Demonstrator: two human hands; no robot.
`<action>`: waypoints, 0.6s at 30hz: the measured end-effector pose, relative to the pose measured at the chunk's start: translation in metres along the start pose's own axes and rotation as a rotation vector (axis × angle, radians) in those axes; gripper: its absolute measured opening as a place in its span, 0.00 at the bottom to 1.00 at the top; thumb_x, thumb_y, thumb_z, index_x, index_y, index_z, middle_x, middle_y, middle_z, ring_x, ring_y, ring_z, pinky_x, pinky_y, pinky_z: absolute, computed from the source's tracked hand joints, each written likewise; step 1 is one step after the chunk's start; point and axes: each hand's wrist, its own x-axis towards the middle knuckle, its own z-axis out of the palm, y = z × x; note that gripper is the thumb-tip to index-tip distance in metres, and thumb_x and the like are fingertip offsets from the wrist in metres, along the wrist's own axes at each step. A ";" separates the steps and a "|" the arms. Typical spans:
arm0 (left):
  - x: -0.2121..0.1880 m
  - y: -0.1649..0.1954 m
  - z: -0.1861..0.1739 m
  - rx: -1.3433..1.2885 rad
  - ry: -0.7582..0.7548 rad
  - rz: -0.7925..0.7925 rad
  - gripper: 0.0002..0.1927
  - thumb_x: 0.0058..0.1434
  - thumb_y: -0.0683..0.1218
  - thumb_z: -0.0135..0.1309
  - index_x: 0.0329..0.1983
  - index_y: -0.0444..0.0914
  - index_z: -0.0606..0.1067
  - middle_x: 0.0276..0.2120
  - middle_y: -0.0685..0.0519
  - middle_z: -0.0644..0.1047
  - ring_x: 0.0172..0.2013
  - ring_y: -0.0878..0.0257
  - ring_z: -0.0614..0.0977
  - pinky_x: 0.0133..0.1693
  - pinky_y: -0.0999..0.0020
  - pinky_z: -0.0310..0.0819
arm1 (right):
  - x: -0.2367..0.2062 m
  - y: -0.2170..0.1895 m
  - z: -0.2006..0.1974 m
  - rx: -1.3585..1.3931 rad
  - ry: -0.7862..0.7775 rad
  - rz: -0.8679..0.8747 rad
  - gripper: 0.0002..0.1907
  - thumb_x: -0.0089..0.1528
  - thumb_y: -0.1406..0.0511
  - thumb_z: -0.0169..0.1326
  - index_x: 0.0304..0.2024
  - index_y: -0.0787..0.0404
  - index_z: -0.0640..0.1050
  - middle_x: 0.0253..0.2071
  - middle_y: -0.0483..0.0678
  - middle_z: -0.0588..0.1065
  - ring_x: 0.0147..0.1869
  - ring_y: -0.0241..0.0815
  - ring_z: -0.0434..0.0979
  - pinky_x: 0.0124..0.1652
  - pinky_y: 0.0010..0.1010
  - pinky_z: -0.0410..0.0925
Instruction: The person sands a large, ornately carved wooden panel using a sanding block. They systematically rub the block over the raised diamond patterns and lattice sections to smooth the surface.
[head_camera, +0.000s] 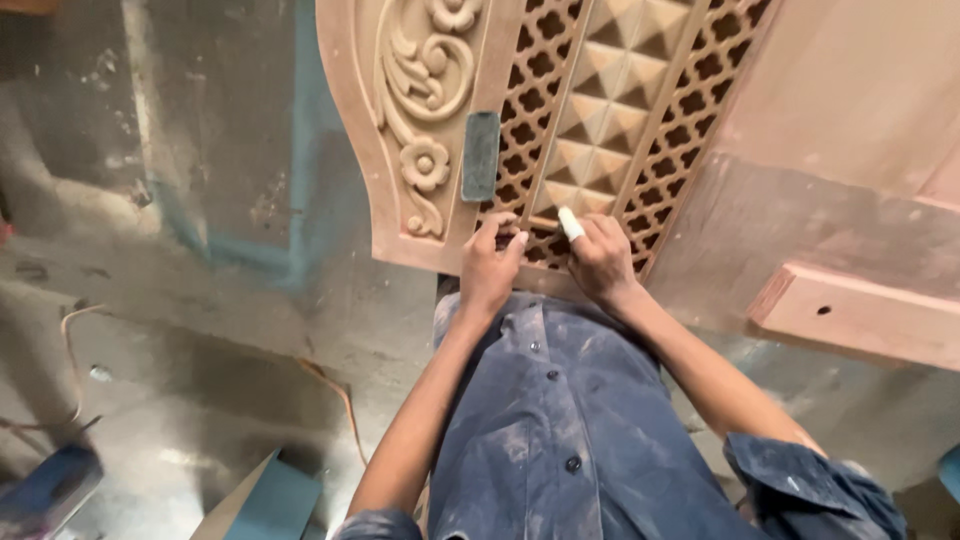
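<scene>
Two bare hands are working the bottom edge of a carved wooden panel (560, 120) — a pale board with a floral scroll (425, 100) down one side and a lattice of small cut-outs around raised pyramid blocks. The left hand (490, 265) is pressing its curled fingers against the lattice near the lower rail, while the right hand (600, 260) is pinching close beside it, one finger wrapped in a white bandage (569, 223); whether either is gripping a scrap of abrasive cannot be told. A dark rectangular block (481, 155) is lying on the panel just above the left hand. By the look of it, hand-finishing of the lattice is under way — the next move would be calling for light, careful pressure along the thin ribs.
</scene>
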 end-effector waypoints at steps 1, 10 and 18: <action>-0.003 -0.002 -0.002 0.016 0.016 0.026 0.14 0.64 0.42 0.59 0.52 0.34 0.75 0.37 0.47 0.81 0.35 0.60 0.84 0.35 0.67 0.80 | -0.003 -0.003 0.004 0.008 -0.017 0.036 0.19 0.56 0.78 0.53 0.50 0.74 0.78 0.36 0.57 0.77 0.43 0.53 0.78 0.44 0.41 0.70; -0.014 0.007 -0.007 0.060 0.037 0.066 0.11 0.64 0.41 0.58 0.49 0.33 0.76 0.37 0.46 0.83 0.40 0.59 0.85 0.43 0.65 0.79 | -0.008 -0.005 -0.011 0.075 -0.192 0.119 0.21 0.51 0.76 0.55 0.48 0.73 0.78 0.38 0.55 0.77 0.43 0.54 0.77 0.43 0.41 0.71; -0.021 0.013 -0.012 0.068 0.040 0.078 0.11 0.65 0.42 0.58 0.49 0.33 0.76 0.39 0.45 0.82 0.40 0.56 0.85 0.44 0.64 0.79 | 0.005 -0.012 0.015 0.035 -0.155 0.008 0.14 0.56 0.73 0.59 0.44 0.72 0.78 0.34 0.53 0.75 0.39 0.51 0.76 0.37 0.39 0.71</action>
